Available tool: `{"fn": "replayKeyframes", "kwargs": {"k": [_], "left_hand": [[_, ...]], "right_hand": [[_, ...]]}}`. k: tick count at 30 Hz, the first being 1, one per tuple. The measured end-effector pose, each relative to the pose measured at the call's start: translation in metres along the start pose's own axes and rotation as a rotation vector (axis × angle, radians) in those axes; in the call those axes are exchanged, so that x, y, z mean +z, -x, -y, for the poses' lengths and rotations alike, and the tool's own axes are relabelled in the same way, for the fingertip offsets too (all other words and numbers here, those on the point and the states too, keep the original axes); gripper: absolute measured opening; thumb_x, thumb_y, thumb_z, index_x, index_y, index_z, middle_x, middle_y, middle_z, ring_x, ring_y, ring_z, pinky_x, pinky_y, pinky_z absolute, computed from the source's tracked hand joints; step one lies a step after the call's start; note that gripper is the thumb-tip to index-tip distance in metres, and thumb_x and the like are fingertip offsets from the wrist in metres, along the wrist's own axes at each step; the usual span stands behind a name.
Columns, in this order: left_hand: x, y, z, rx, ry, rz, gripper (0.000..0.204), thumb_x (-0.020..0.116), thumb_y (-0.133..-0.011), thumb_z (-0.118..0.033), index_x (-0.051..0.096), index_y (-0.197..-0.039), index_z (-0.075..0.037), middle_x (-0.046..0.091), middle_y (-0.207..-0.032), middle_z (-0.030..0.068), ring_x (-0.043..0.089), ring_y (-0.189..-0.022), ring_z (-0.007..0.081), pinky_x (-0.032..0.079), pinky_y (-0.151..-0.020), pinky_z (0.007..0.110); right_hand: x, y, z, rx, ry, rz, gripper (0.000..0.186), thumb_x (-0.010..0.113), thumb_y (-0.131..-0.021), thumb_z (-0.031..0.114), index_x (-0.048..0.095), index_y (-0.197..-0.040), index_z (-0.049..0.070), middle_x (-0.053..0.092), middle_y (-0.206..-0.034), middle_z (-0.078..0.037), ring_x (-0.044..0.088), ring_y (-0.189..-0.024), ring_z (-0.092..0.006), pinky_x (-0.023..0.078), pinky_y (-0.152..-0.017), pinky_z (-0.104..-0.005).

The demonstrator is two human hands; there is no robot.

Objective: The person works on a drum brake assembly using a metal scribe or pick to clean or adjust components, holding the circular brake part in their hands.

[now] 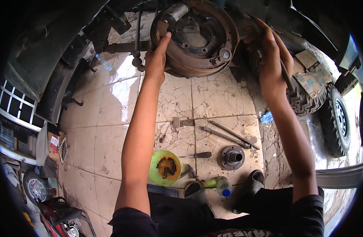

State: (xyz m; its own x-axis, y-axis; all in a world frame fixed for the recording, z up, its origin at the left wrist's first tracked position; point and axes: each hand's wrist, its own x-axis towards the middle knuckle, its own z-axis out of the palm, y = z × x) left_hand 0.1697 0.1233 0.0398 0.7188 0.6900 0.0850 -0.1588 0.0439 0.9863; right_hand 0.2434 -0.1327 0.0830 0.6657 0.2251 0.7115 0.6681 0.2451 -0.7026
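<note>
A round rusty brake assembly (197, 59) hangs at the top centre, with a metal cylinder (176, 13) at its upper left. My left hand (155, 57) grips its left edge, thumb on the face and fingers behind. To its right, my right hand (274, 65) is closed around a curved dark metal piece (287, 76), which looks like a brake shoe seen edge-on. On the tiles below lie two metal rods (227, 137), a flanged wheel hub (232, 157) and a dark-handled screwdriver (202, 155). A green bowl (154, 171) holds orange-brown liquid and dark parts.
A bottle with a blue cap (224, 185) lies between my feet. Tyres (339, 118) stand at the right, with torn cardboard (312, 81) on one. A red machine (67, 221) and a small wheel (37, 187) are at the lower left. Cracked tiles (110, 142) cover the floor.
</note>
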Motion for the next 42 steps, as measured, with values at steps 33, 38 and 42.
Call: {"fn": "replayKeyframes", "kwargs": {"k": [33,38,42], "left_hand": [[0.002,-0.014,0.001,-0.070,-0.117,0.083,0.102,0.055,-0.079,-0.079,0.031,-0.151,-0.011,0.038,-0.150,0.0134,0.044,-0.132,0.0270,0.048,-0.092,0.045],[0.011,-0.015,0.001,-0.079,-0.066,0.036,0.101,0.059,-0.078,-0.076,0.033,-0.150,-0.011,0.039,-0.149,0.0144,0.045,-0.131,0.0263,0.046,-0.093,0.044],[0.012,-0.008,-0.004,-0.057,-0.047,0.073,0.100,0.058,-0.078,-0.076,0.031,-0.150,-0.011,0.039,-0.149,0.0147,0.044,-0.132,0.0280,0.046,-0.092,0.043]], "right_hand": [[0.074,0.137,-0.060,0.255,-0.024,-0.015,0.026,0.050,-0.098,0.007,0.062,-0.114,-0.009,0.071,-0.090,-0.016,0.070,-0.079,-0.0179,0.055,-0.073,-0.0291],[0.079,0.127,-0.044,0.314,-0.099,-0.107,0.028,0.048,-0.099,0.009,0.061,-0.115,-0.009,0.069,-0.087,-0.014,0.068,-0.077,-0.0157,0.053,-0.069,-0.0270],[0.064,0.138,-0.060,0.299,-0.059,-0.098,0.028,0.048,-0.099,0.010,0.062,-0.114,-0.009,0.069,-0.089,-0.015,0.066,-0.075,-0.0150,0.053,-0.069,-0.0271]]}}
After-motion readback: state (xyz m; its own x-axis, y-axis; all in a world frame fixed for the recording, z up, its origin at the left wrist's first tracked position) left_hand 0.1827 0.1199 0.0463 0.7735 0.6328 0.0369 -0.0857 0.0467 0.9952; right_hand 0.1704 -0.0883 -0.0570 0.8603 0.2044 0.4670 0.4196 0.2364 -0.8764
